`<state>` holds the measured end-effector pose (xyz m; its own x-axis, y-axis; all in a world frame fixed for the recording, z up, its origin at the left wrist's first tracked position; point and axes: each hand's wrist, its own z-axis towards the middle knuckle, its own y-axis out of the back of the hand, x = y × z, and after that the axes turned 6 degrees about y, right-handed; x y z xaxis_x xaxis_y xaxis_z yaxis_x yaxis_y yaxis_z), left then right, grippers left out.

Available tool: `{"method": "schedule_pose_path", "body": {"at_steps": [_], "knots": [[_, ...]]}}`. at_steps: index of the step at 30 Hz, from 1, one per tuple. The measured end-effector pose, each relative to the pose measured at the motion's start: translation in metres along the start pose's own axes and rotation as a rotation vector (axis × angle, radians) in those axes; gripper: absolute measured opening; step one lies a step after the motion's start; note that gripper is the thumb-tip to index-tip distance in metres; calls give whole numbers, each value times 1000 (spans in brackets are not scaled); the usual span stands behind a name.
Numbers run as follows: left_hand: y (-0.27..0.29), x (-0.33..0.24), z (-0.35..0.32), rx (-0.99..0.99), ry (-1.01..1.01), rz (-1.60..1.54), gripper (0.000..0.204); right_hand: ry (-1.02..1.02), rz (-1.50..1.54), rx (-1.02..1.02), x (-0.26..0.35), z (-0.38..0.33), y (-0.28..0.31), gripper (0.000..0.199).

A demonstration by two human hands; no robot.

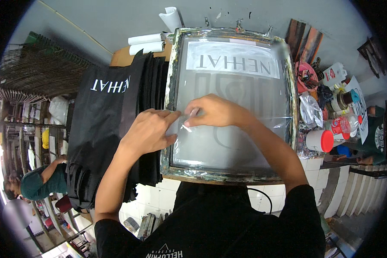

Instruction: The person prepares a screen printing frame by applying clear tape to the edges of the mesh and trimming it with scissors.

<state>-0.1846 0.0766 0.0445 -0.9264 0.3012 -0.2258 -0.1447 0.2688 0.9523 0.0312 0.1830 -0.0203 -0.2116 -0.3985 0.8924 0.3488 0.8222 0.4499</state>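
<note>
A screen-printing frame [288, 86] with a pale mesh and paint-smeared wooden edges lies in front of me. My left hand [148, 131] rests on the frame's left edge, fingers flat, pressing a strip of clear tape [182, 127] onto the mesh. My right hand [213, 111] pinches the same tape near its left end; the strip runs right across the mesh toward the frame's right edge. A white lettered stencil area [232, 60] shows at the far end of the mesh.
A stack of black printed garments [103, 116] lies left of the frame. Bottles, a red-capped white jar [320, 140], tape rolls and plastic bags crowd the right side. Paper rolls [148, 42] lie at the back. Another person [34, 182] sits at lower left.
</note>
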Motion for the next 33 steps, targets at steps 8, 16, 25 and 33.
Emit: {"method": "schedule_pose_path", "body": {"at_steps": [8,16,25,33], "knots": [[7,13,-11,29,-71,-25,62,-156,270,343,-6,19,6,15],[20,61,-74,-297,330,24,63,-3,218,-20,75,-68,16,11],[-66,85,-104,-394,780,-283,68,241,-183,-305,110,-117,-26,15],[-21,-89,-86,-472,93,-704,59,303,-388,-330,110,-124,-52,22]]}}
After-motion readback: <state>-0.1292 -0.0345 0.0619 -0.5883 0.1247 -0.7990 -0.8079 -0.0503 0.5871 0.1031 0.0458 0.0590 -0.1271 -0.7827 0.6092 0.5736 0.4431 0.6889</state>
